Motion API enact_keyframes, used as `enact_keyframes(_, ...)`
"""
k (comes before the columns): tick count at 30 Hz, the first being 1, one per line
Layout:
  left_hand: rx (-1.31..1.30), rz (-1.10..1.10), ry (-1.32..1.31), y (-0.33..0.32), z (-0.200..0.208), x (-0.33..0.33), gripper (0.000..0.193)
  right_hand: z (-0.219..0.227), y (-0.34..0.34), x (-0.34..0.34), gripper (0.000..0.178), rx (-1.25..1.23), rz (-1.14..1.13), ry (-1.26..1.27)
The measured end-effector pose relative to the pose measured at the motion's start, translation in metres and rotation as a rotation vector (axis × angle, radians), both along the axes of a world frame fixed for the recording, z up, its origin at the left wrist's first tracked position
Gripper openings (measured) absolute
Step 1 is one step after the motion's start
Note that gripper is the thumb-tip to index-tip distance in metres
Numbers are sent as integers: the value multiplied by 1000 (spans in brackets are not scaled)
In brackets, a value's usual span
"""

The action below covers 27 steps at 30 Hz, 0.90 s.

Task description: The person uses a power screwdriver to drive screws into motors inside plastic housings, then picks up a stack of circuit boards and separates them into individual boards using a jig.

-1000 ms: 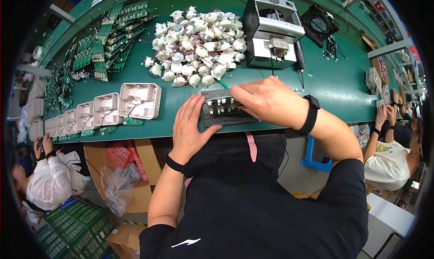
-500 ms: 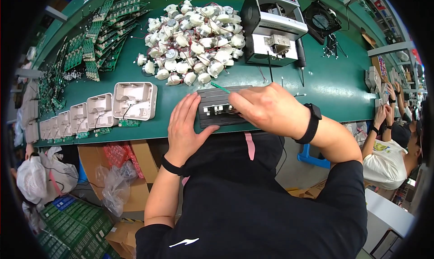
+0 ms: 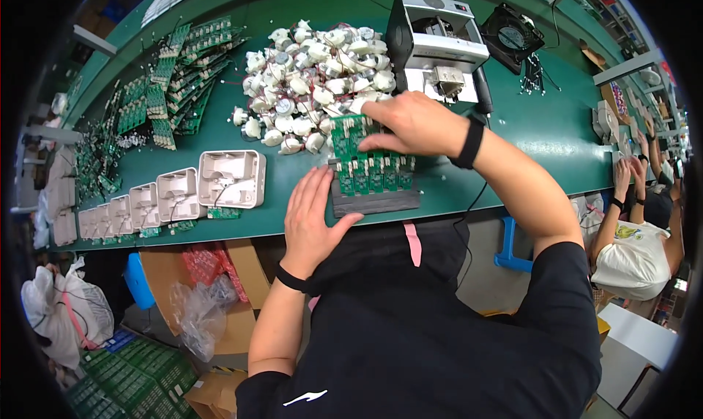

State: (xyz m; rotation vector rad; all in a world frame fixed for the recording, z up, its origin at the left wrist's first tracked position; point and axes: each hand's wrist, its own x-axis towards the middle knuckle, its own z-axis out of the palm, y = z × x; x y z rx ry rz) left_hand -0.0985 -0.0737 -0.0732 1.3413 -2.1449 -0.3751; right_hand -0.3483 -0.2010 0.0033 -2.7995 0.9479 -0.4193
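A green circuit board panel (image 3: 348, 133) with white connectors lies over a dark grey slotted block (image 3: 377, 203) at the bench's front edge. My right hand (image 3: 421, 126) is closed on the far part of the panel, thumb on its face and fingers at its far edge. A row of small green boards (image 3: 375, 181) with white connectors shows on the block, below that part; whether it joins the gripped part I cannot tell. My left hand (image 3: 311, 218) lies at the block's left end, fingers stretched out and thumb spread along its near side, gripping nothing.
Beyond the panel is a heap of white motor units (image 3: 315, 82). Left stand beige housings (image 3: 231, 179) in a row and stacked green boards (image 3: 172, 82). A grey-black machine (image 3: 439, 46) and a black fan (image 3: 509, 35) stand far right. Another person (image 3: 630, 251) works at right.
In my right hand, a green strip seen edge-on gives way to a broad green panel face over the block. That hand has shifted away from me; the left stays by the block.
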Motion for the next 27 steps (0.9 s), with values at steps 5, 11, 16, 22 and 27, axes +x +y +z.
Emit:
enact_keyframes(5, 5, 49, 1, 10, 2, -5, 79, 26, 67, 8, 37, -115, 62, -78)
enact_keyframes(11, -21, 104, -29, 3, 5, -18, 72, 38, 104, -11, 29, -174, 77, 20)
enact_keyframes(16, -126, 210, 214, 16, 1, -6, 66, 48, 93, -15, 24, 247, -450, -558)
enact_keyframes(22, 358, -200, 630, 22, 39, -19, 82, -17, 124, 43, 40, 918, -741, -1676)
enact_keyframes(27, 657, -248, 1394, 18, 36, -42, 48, -50, 158, 30, 36, 926, -586, -1236)
